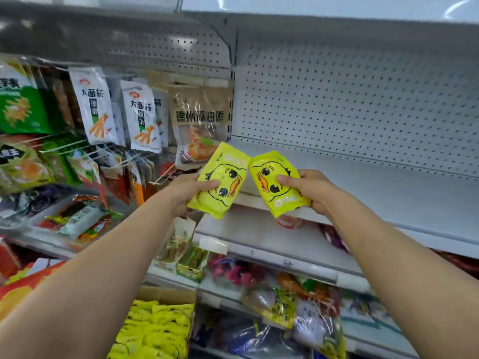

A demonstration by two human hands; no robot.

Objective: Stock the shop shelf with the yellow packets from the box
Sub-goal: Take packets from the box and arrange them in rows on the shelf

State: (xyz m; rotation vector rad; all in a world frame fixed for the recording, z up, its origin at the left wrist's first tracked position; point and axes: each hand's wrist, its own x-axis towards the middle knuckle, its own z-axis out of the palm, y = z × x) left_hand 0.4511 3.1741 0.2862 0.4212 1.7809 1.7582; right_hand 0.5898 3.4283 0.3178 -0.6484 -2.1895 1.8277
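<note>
Cardboard box (166,294) of packets, left hand (191,189) and right hand (308,187) fingers each pinching glossy yellow packets (220,180) (duck-faced).

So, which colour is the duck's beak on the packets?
Orange, on both yellow packets; head view.

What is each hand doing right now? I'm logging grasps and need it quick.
Left hand: grips the left yellow packet.
Right hand: grips the right yellow packet.
</note>
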